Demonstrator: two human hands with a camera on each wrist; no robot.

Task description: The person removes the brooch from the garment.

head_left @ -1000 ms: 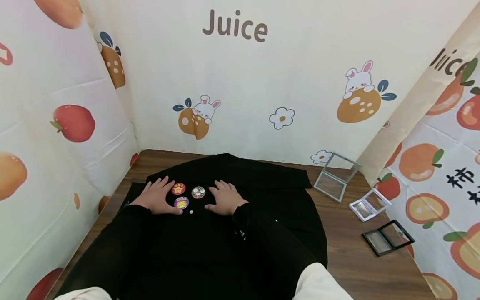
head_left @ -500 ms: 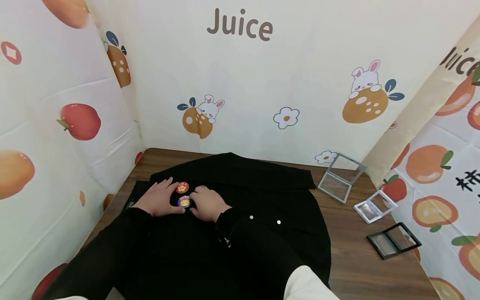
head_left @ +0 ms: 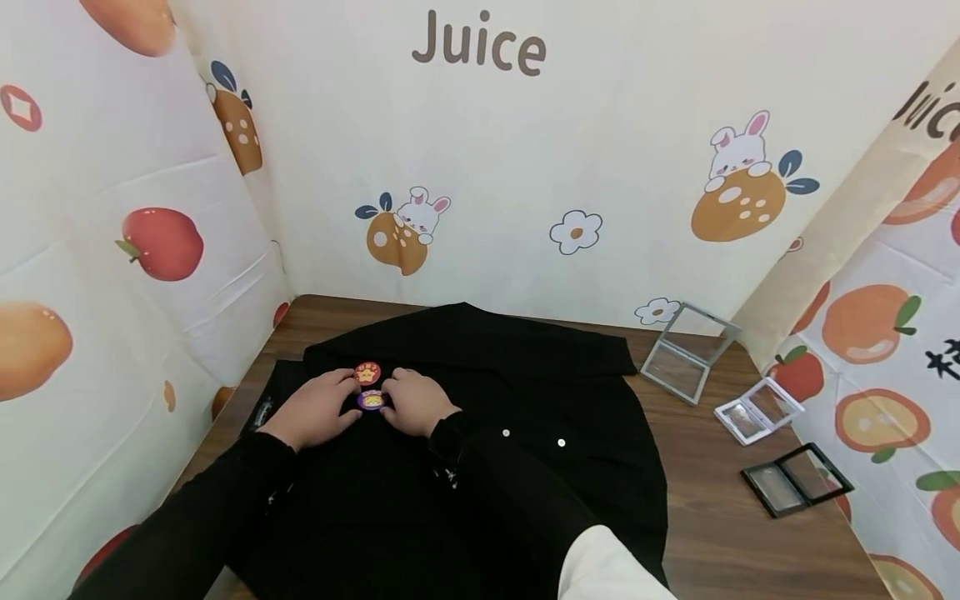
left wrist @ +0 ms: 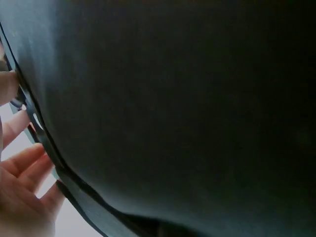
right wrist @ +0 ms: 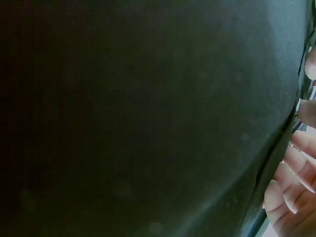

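Note:
A black garment (head_left: 525, 392) lies spread on the wooden table (head_left: 720, 500). A red round badge (head_left: 367, 372) and a purple round badge (head_left: 371, 401) sit on it. My left hand (head_left: 341, 396) rests flat on the cloth, its fingers touching the purple badge's left side. My right hand (head_left: 393, 393) has curled fingers; its thumb and fingers pinch the purple badge from the right. It covers the spot beside the badge. Both wrist views are filled by black fabric (left wrist: 173, 108) (right wrist: 148, 113), with only fingers (left wrist: 24, 163) (right wrist: 296, 173) at the edge.
Three open display cases lie at the right: a large clear case (head_left: 686, 354) by the wall, a small white-framed case (head_left: 757, 410), and a black-framed case (head_left: 797, 480). Fruit-print cloth walls close in the table on three sides.
My right hand slid left from beside the white badge, covered it, and closed in on the purple badge. My left hand curled slightly toward the same badge.

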